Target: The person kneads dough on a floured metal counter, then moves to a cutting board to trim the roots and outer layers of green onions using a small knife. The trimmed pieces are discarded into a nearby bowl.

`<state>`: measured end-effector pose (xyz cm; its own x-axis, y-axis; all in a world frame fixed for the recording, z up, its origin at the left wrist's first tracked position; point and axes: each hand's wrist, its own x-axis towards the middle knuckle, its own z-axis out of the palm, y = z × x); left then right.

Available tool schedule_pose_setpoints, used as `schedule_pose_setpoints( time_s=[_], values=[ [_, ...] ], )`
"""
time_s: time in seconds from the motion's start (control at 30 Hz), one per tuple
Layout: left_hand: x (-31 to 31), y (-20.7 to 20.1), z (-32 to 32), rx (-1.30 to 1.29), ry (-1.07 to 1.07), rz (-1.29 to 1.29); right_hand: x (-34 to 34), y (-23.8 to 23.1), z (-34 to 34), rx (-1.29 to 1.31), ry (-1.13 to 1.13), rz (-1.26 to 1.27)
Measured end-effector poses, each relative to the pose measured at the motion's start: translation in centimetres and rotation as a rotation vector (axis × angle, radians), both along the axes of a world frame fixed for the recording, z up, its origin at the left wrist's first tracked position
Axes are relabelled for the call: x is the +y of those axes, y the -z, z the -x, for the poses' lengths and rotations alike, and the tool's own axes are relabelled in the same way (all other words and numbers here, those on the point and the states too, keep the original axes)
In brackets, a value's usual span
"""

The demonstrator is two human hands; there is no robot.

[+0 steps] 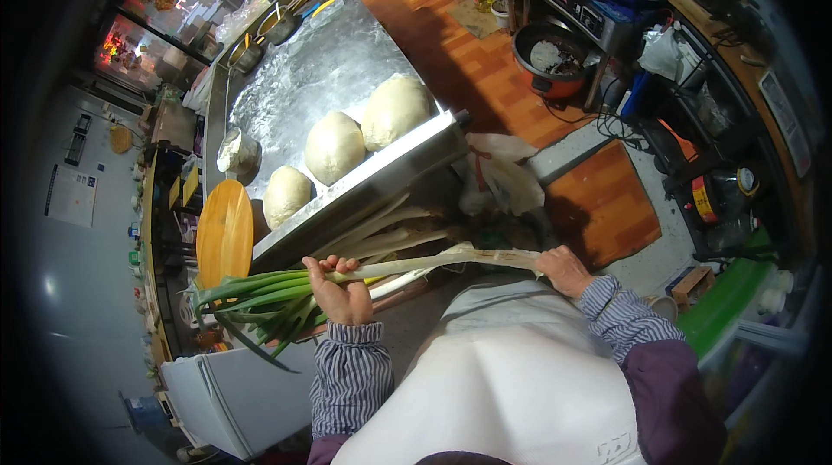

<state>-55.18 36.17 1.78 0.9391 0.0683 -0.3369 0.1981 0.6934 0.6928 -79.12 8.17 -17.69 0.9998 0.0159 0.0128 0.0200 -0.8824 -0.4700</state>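
Observation:
A long green onion stretches across in front of my apron, its green leaves to the left and its pale stalk to the right. My left hand is closed around it where green turns white, the thumb pointing up. At the other end, my right hand pinches the pale, dry-looking tip; whether that is root or loose outer skin is hidden by the fingers. More green onions lie just beyond, below the table's edge, with their leaves spreading left under my left hand.
Three dough balls rest along the near edge of a floury metal table. A round wooden board stands at its left corner, near a floury cup. Pots sit farther back. A red cooker is at right.

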Motion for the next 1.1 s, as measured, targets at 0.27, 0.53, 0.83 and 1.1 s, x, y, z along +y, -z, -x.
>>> schedule_pose_setpoints(
  time_s=[0.27,0.53,0.83,1.1],
  values=[
    [-1.4,0.3,1.0,0.029,-0.007,-0.023,2.2,-4.5,-4.7,-0.077,0.327,-0.809],
    [-3.9,-0.5,3.1,0.073,0.06,-0.052,7.6,-11.8,-12.1,-0.274,-0.025,-0.688],
    [-4.0,-1.0,3.8,0.127,0.047,-0.09,9.2,-11.0,-13.3,-0.235,-0.066,-0.804],
    [-3.9,-1.6,4.3,0.145,0.048,-0.111,9.7,-11.1,-12.9,-0.449,-0.132,-0.532]
  ],
)
